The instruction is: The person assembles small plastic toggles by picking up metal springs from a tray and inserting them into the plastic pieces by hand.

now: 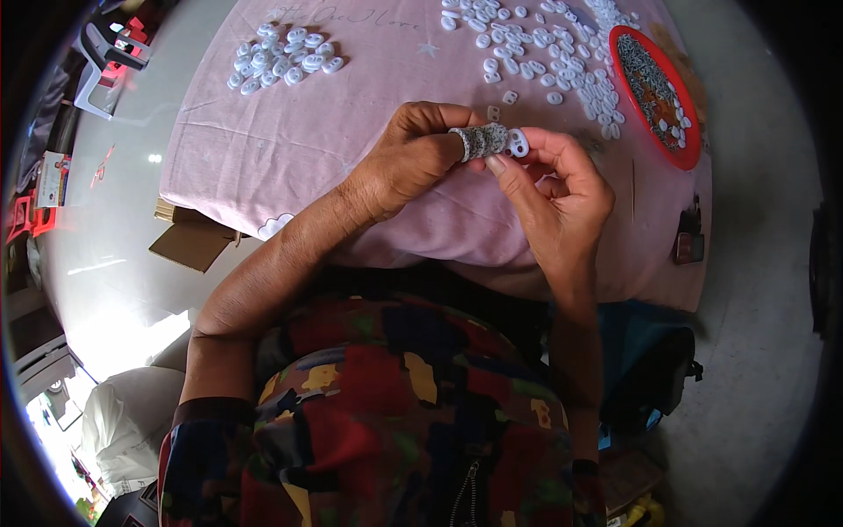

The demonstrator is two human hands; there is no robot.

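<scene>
Over the near part of the cloth, my two hands meet at a white oval plastic piece with dark holes. My right hand pinches it with thumb and fingers. From the left side my left hand closes in on the same piece, its fingers partly hidden behind. A grey speckled wrap runs in line with my left thumb and seems to go round it; its end touches the white piece. Just beyond my fingers lie a few small pale plastic pieces.
A pink cloth covers the table. White oval pieces form one pile at the far left and a wider scatter at the far right. A red tray holds small grey parts. A small dark object lies near the right edge.
</scene>
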